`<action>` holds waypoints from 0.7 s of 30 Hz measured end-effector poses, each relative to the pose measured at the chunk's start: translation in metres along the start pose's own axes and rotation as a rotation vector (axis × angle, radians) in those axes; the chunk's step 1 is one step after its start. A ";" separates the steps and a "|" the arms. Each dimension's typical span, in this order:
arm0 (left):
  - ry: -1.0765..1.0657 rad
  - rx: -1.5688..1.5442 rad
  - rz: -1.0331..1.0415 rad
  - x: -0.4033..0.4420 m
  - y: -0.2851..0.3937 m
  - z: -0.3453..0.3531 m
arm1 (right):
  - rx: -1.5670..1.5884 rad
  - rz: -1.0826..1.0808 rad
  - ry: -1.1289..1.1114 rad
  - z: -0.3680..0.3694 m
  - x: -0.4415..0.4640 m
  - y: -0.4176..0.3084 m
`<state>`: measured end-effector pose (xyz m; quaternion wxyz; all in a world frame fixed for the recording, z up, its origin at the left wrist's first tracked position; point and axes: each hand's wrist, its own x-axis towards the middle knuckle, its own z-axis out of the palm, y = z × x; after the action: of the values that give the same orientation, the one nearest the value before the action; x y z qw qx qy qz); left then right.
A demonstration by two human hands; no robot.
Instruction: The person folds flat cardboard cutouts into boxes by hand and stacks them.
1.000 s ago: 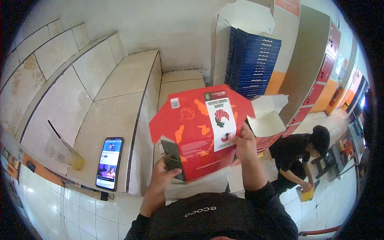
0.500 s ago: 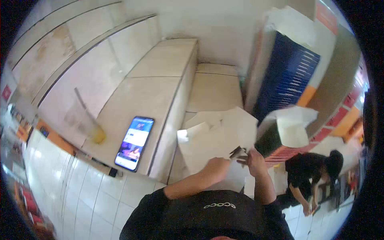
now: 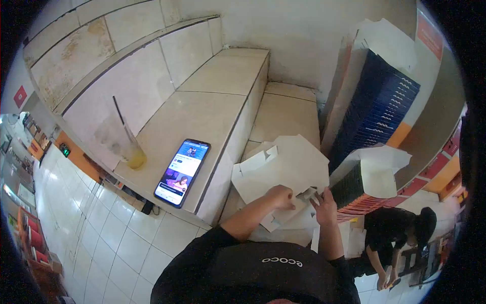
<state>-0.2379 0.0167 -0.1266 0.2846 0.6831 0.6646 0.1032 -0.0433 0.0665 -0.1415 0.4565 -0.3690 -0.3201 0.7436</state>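
We seem to be in the packing corner of a shop or an eatery, though we cannot tell which. We see tall stacks of blue boxes (image 3: 377, 104) and red-edged boxes (image 3: 362, 204) near an opened-out white carton (image 3: 283, 169), a tiled table (image 3: 210, 114), red locker doors (image 3: 431, 166), white floor tiles (image 3: 109, 223) and a second person (image 3: 387, 228) bent over.

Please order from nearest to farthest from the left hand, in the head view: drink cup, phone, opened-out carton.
1. Opened-out carton, directly at the left hand.
2. Phone, to the left, on the ledge.
3. Drink cup, farther left, past the phone.
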 end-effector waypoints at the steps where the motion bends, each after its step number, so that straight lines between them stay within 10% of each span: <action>1: 0.020 0.029 0.016 -0.011 0.002 -0.005 | -0.061 -0.007 0.117 0.001 -0.006 0.002; 8: -0.094 0.174 0.075 -0.017 -0.003 0.007 | -0.165 -0.241 0.136 -0.010 -0.044 0.004; 21: -0.529 -1.077 -0.074 -0.014 -0.038 0.004 | -0.276 0.116 -0.104 0.004 -0.056 0.043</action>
<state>-0.2699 0.0004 -0.1463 0.7498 0.4217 0.4489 0.2419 -0.0480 -0.0021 -0.1604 0.3404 -0.4072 -0.4206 0.7358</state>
